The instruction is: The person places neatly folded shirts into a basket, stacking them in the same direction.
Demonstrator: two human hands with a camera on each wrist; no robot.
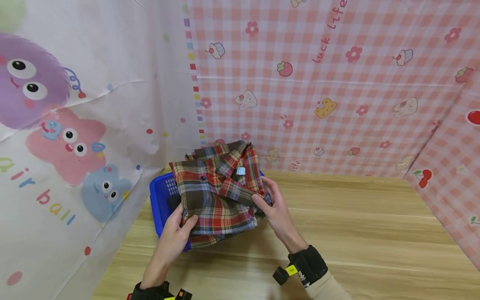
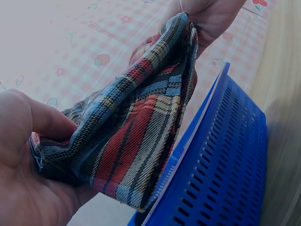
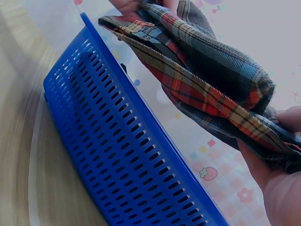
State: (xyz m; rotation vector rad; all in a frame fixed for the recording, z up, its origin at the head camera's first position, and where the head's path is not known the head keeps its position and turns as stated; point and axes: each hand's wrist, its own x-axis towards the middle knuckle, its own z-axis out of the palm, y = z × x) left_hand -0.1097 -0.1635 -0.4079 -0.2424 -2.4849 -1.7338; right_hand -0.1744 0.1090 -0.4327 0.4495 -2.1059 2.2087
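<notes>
A folded plaid shirt (image 1: pixel 221 200) in red, blue, brown and cream is held over a blue perforated basket (image 1: pixel 159 200). My left hand (image 1: pixel 174 233) grips its left edge, thumb on top and fingers underneath. At the opposite edge my right hand (image 1: pixel 275 210) pinches the fabric, thumb on top. The collar and a light blue label (image 1: pixel 241 171) face up on the shirt. In the left wrist view the layered folds of the shirt (image 2: pixel 127 136) hang beside the basket wall (image 2: pixel 221 155). The right wrist view shows the shirt (image 3: pixel 202 89) above the basket rim. Something dark lies inside the basket, mostly hidden.
The basket stands on a wood-grain table (image 1: pixel 356 221), near the left corner. A white cartoon-print sheet (image 1: pixel 123 54) hangs at the left. A pink checked sheet (image 1: pixel 318 83) covers the back, and another printed sheet (image 1: pixel 461 166) stands at the right.
</notes>
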